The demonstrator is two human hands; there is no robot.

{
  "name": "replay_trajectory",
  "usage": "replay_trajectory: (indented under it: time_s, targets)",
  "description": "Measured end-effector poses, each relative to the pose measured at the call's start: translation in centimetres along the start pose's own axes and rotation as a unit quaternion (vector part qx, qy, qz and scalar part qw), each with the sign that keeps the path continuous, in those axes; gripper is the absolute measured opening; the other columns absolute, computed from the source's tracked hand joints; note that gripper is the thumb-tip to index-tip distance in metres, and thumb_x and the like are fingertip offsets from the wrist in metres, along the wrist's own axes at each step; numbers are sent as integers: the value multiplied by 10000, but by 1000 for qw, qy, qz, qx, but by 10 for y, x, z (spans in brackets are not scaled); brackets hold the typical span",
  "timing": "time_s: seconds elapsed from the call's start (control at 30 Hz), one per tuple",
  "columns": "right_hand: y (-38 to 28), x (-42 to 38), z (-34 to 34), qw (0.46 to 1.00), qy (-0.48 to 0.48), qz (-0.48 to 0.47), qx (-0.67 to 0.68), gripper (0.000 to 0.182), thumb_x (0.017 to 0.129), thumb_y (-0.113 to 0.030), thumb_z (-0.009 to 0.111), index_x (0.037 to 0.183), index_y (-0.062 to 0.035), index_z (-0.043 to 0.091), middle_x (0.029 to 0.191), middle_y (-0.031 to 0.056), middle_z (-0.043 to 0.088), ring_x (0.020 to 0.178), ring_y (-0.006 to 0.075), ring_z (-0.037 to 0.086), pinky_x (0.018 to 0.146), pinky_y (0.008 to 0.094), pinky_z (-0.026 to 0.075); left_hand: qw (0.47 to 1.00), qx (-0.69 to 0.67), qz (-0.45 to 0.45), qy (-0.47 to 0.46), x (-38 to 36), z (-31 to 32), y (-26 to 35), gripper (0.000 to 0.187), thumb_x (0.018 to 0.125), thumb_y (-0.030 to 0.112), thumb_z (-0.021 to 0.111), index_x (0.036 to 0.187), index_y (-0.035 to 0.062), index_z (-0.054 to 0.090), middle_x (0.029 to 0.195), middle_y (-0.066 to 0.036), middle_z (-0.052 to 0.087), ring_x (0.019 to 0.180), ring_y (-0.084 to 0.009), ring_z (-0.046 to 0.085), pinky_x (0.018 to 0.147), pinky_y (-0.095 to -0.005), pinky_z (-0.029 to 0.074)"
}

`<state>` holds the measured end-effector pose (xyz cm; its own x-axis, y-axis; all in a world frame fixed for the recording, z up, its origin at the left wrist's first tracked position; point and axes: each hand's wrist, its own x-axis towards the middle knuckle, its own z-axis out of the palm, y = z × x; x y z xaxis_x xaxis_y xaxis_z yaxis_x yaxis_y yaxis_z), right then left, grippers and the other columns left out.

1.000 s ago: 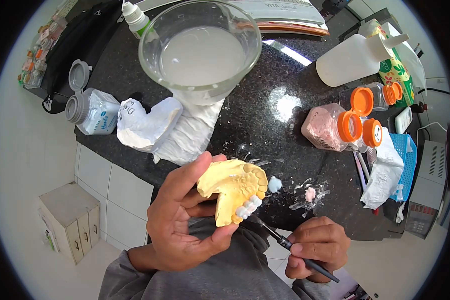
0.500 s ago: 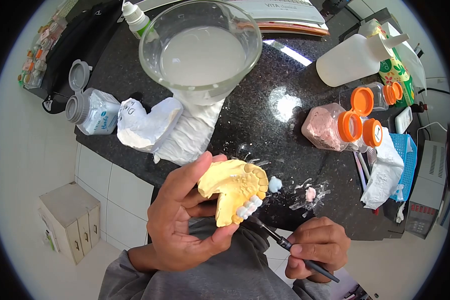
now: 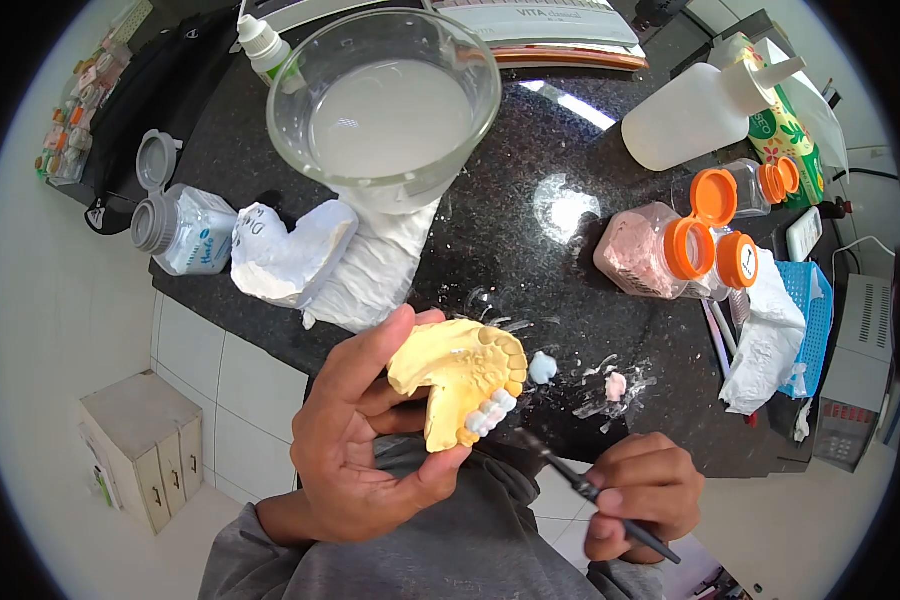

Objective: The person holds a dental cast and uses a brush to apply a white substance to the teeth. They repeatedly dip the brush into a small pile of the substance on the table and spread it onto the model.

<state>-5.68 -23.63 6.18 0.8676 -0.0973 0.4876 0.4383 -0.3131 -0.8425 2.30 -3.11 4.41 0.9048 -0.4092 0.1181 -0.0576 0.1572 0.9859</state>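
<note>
My left hand grips a yellow dental cast by its edges, thumb below and fingers above. White and pinkish built-up teeth sit along the cast's lower right side. In my right hand is a slim black brush, pinched between thumb and fingers. Its dark, slightly blurred tip points at the built-up teeth, a short gap away. Just right of the cast, a pale blue dab of paste lies on the black counter, with a pink dab farther right amid white smears.
A glass bowl of cloudy liquid stands at the back. To the left are a white cast, a folded cloth and a powder jar. On the right, a pink powder jar, squeeze bottle and crumpled tissue.
The brush tip has drawn away from the built-up teeth, slightly to the right. The whole view has shifted a little; my left hand still holds the cast.
</note>
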Motion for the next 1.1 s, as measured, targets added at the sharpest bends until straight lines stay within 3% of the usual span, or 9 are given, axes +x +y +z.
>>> replay_trajectory:
  time_s: [0.03,0.1,0.23,0.3,0.37,0.8,1.1]
  targets:
    - [-2,-1,1,1000,0,-1,0,180,689,-43,715,860,-33,661,741,86,617,599,182,634,503,240,523,1000,-2,0,1,0,0,0,812,694,-54,713,1369,-64,262,1322,-271,384,1168,-334,507,859,-331,538]
    - [-5,-3,4,991,113,67,-20,164,727,-22,666,890,-18,645,751,100,614,603,172,626,516,249,510,1000,1,-2,0,0,-1,0,812,694,-55,712,1368,-63,259,1323,-272,384,1165,-332,510,861,-332,537]
    - [0,-3,-23,993,2,95,-71,175,779,-44,639,945,2,612,731,139,616,589,162,610,527,235,488,1000,2,1,0,-1,0,1,806,700,-49,714,1361,-61,254,1335,-283,376,1151,-327,524,873,-341,532]
    - [1,-4,-17,992,4,98,-74,161,769,-26,644,914,25,595,714,148,613,587,151,609,535,215,482,1000,-3,5,5,-1,1,-1,803,703,-46,715,1357,-60,250,1340,-289,370,1147,-326,527,878,-344,529]
    - [-3,-6,-7,973,111,201,0,114,746,8,644,837,39,583,702,144,615,582,134,606,534,214,485,1000,-8,7,11,-1,3,-2,799,705,-44,715,1353,-59,247,1345,-296,363,1143,-325,531,882,-347,527]
    - [-1,-3,-9,977,46,194,-73,139,683,56,668,797,46,590,691,154,642,592,149,640,530,211,497,1000,-12,14,-1,0,0,-3,799,725,-1,731,1345,-60,230,1320,-318,380,1143,-330,530,885,-360,529]
    - [-2,-4,-7,981,59,182,-41,154,698,50,669,823,51,580,703,159,641,613,164,646,529,221,498,1000,-13,17,2,-1,1,-2,845,705,-25,746,1357,-58,210,1330,-287,358,1163,-332,507,906,-373,517]
